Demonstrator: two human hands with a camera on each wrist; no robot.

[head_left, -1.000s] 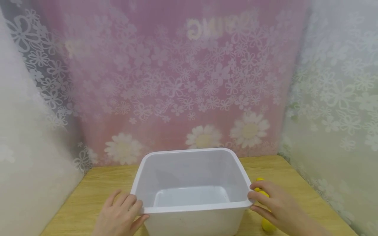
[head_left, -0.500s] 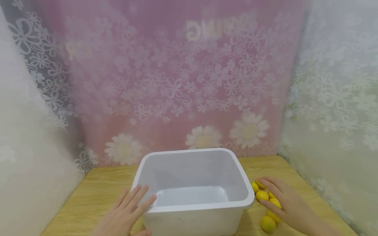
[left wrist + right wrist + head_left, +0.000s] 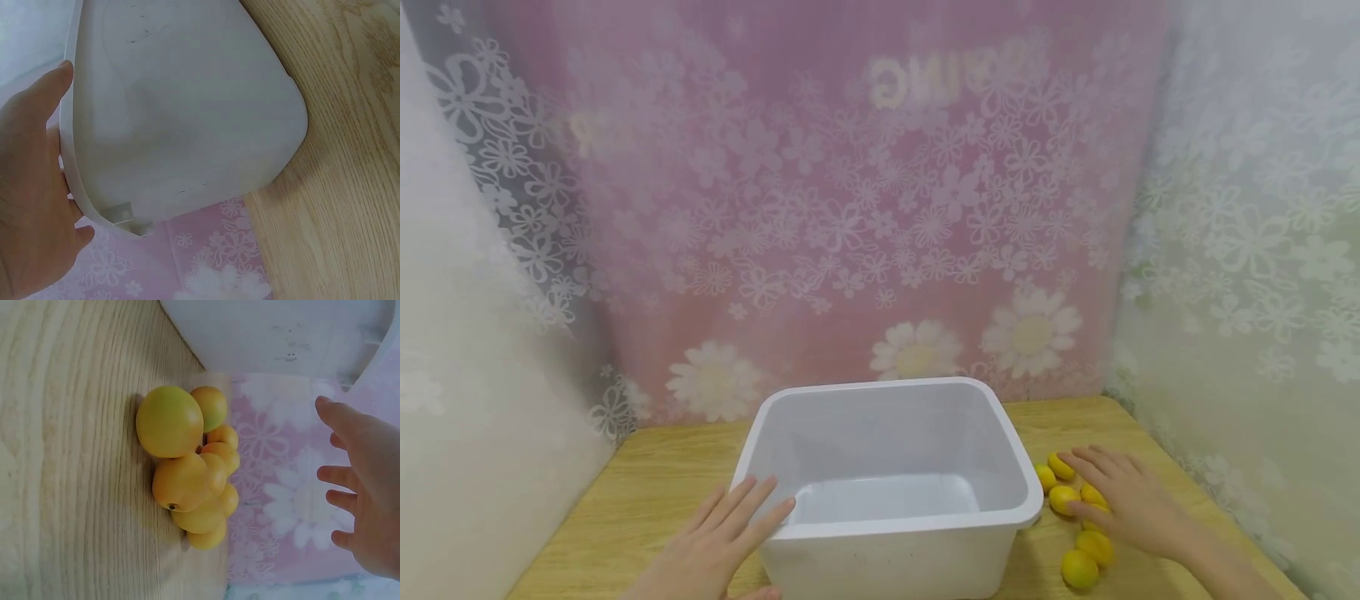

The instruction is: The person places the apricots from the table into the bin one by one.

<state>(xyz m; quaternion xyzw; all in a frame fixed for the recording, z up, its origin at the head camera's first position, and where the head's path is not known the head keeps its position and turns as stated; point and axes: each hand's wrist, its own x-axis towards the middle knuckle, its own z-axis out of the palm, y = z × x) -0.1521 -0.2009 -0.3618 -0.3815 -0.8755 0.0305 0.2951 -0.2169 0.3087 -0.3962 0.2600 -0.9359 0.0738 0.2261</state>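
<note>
A white plastic basin [image 3: 891, 567] stands upright on the table, its inside bare. My left hand [image 3: 711, 537] lies at the basin's near left corner, fingers straight and spread over the rim; in the left wrist view, the thumb of the left hand [image 3: 37, 169] touches the rim edge. To the right of the basin is a cluster of yellow, lemon-like fruits [image 3: 1079, 569], some tinged green. Above them hovers my right hand [image 3: 1131, 504], fingers extended, partly covering the cluster. In the right wrist view, the right hand [image 3: 369, 481] is apart from the fruits [image 3: 169, 422] and holds nothing.
The wood-grain table [image 3: 647, 492] extends on both sides of the basin. A pink flowered sheet [image 3: 850, 250] hangs behind it. Pale flowered sheets stand along the left side [image 3: 490, 375] and the right side [image 3: 1247, 333].
Both hands have let go of the basin rim's sides. The left fingers have straightened over the rim; the right hand has moved right, above the fruits, and lifted slightly, uncovering more of them.
</note>
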